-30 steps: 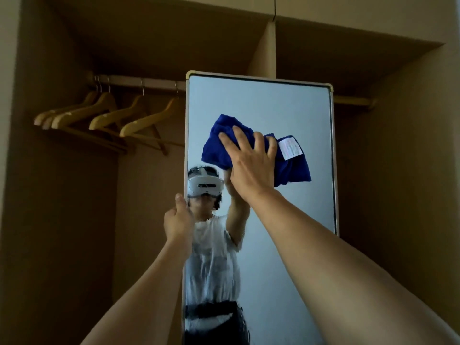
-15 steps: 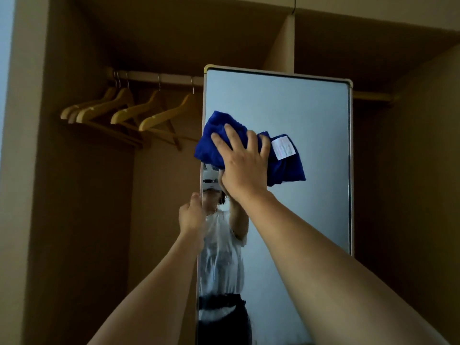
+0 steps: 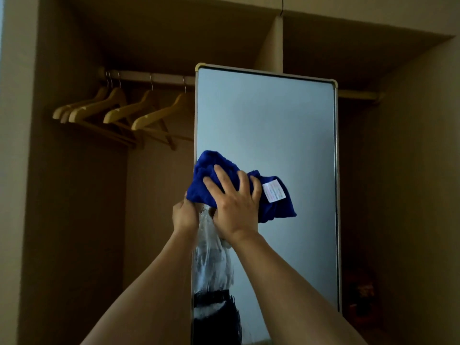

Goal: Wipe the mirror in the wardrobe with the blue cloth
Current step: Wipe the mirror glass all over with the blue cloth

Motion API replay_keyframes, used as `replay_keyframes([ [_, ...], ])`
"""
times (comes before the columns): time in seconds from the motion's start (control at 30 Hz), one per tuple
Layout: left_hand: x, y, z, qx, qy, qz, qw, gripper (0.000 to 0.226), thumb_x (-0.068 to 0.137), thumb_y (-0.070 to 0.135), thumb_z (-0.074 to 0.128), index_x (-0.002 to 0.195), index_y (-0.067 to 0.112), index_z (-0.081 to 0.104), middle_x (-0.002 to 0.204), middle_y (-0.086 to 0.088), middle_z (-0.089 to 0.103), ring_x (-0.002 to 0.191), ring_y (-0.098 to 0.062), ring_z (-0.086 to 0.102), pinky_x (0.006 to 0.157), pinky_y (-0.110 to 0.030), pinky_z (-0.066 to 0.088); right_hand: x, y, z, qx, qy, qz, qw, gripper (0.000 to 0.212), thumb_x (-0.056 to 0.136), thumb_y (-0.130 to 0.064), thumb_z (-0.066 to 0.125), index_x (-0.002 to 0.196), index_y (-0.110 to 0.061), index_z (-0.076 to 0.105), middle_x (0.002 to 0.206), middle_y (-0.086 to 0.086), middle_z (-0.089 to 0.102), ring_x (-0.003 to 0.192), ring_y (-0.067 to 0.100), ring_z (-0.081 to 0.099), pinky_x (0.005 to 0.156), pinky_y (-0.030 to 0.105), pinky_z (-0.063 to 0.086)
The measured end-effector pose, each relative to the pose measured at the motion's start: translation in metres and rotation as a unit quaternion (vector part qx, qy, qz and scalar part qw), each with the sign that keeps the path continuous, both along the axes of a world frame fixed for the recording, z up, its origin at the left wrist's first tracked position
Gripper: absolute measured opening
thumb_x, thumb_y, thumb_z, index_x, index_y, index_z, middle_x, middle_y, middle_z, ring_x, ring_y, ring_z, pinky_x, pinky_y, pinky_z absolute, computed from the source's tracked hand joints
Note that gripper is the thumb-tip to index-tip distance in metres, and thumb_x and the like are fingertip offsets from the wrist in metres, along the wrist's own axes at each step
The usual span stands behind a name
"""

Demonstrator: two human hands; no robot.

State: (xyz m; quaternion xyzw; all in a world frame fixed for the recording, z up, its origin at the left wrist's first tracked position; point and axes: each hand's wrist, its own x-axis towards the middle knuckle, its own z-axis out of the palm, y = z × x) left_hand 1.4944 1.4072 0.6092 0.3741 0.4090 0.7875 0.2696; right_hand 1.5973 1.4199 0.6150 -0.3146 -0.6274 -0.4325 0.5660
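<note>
right hand (image 3: pixel 234 202) pressing blue cloth (image 3: pixel 273 195) at mirror (image 3: pixel 268 120) left edge

Dim, shadowy, slightly soft picture

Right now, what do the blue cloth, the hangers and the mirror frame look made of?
Blue cloth: soft terry or microfibre, by its nap and folds. Pale hangers: likely varnished wood, with metal hooks. Tall mirror's thin frame: pale metal or plastic; cannot tell which.
</note>
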Motion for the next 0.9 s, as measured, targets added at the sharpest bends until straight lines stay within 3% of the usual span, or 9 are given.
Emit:
replay_keyframes([
  [0.23,-0.005,-0.003,-0.010,-0.008,0.028,-0.004,1.000,0.030,0.099,0.019,0.039,0.085,0.011,0.063,0.076,-0.002,0.062,0.072,-0.015,0.055,0.076,-0.037,0.045,0.002,0.002,-0.015,-0.003,-0.003,-0.004,1.000,0.054,0.066,-0.023,0.078,0.119,-0.027,0.066,0.133,0.000,0.058,0.114,0.031,0.039,0.099,0.051,0.024],
  [0.37,-0.008,0.001,-0.012,-0.029,0.034,0.000,0.999,0.037,0.099,0.031,0.038,0.100,0.004,0.063,0.081,-0.008,0.065,0.075,-0.022,0.061,0.075,-0.040,0.051,0.010,-0.001,0.006,0.001,-0.044,-0.022,0.999,0.059,0.066,-0.022,0.076,0.123,-0.029,0.063,0.133,-0.001,0.057,0.111,0.031,0.045,0.099,0.050,0.023],
  [0.47,-0.009,0.004,-0.013,-0.063,0.017,0.006,0.998,0.053,0.098,0.045,0.037,0.121,0.002,0.057,0.114,-0.025,0.063,0.107,-0.043,0.059,0.094,-0.053,0.047,0.011,-0.006,0.041,-0.022,-0.046,-0.037,0.998,0.066,0.065,-0.018,0.075,0.127,-0.030,0.058,0.136,-0.001,0.054,0.110,0.033,0.050,0.100,0.050,0.021],
  [0.57,-0.009,0.006,-0.013,-0.077,0.014,0.005,0.997,0.062,0.096,0.050,0.037,0.132,0.000,0.046,0.133,-0.030,0.048,0.121,-0.048,0.047,0.098,-0.059,0.041,0.008,-0.008,0.067,-0.057,-0.038,-0.040,0.997,0.070,0.069,-0.017,0.074,0.133,-0.031,0.052,0.141,-0.001,0.049,0.116,0.033,0.047,0.101,0.050,0.019],
  [0.63,-0.008,0.006,-0.013,-0.080,0.010,0.013,0.997,0.062,0.097,0.049,0.036,0.133,-0.001,0.045,0.129,-0.031,0.051,0.118,-0.049,0.050,0.097,-0.059,0.041,0.007,-0.005,0.068,-0.060,-0.031,-0.035,0.997,0.070,0.068,-0.017,0.075,0.133,-0.031,0.052,0.141,-0.001,0.049,0.117,0.033,0.046,0.102,0.050,0.019],
  [0.7,-0.008,0.004,-0.015,-0.076,0.006,0.016,0.997,0.060,0.097,0.049,0.036,0.128,0.000,0.050,0.112,-0.031,0.058,0.103,-0.045,0.058,0.094,-0.056,0.044,0.007,-0.001,0.056,-0.044,-0.021,-0.024,0.999,0.069,0.065,-0.017,0.077,0.129,-0.030,0.056,0.138,-0.001,0.052,0.115,0.032,0.047,0.101,0.050,0.021],
  [0.8,-0.006,0.000,-0.015,-0.052,0.013,0.010,0.998,0.049,0.095,0.047,0.037,0.104,0.006,0.064,0.097,-0.026,0.064,0.086,-0.034,0.061,0.086,-0.049,0.051,0.007,0.004,0.030,-0.015,-0.019,-0.004,1.000,0.063,0.066,-0.015,0.074,0.126,-0.028,0.060,0.136,0.000,0.054,0.114,0.034,0.048,0.101,0.051,0.021],
  [0.9,-0.007,0.001,-0.015,-0.026,0.019,0.016,0.999,0.039,0.096,0.039,0.040,0.092,0.009,0.066,0.091,-0.019,0.067,0.084,-0.033,0.062,0.087,-0.051,0.051,0.009,0.006,0.000,0.005,-0.029,0.003,1.000,0.049,0.076,-0.021,0.061,0.124,-0.027,0.062,0.136,0.001,0.056,0.116,0.034,0.042,0.101,0.052,0.021],
])
